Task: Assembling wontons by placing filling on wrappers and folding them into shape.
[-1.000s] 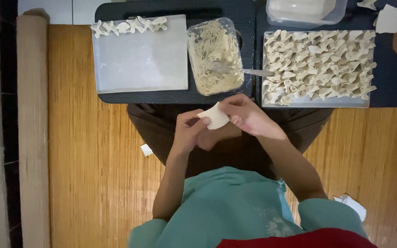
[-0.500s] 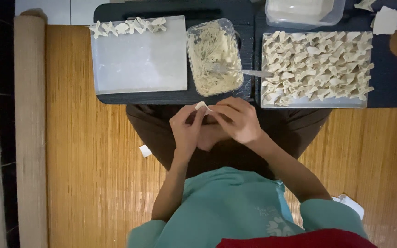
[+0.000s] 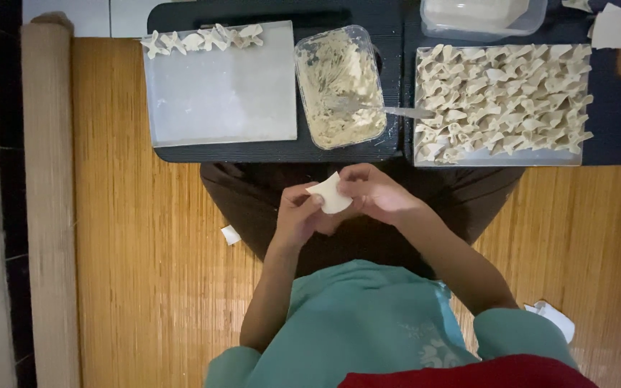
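Both hands pinch one wrapper point(image 3: 330, 195) above the lap.
Half a second ago the wrapper was almost hidden between the fingers; now it shows as a pale folded sheet, the left hand point(image 3: 300, 215) gripping its lower edge and the right hand point(image 3: 375, 194) its upper edge, below the filling tub point(image 3: 339, 86).

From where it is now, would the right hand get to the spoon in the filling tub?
Probably yes. The right hand sits just below the tub, and the spoon handle pokes out over the rim toward it with nothing between. Both hands are pinching a wrapper, though.
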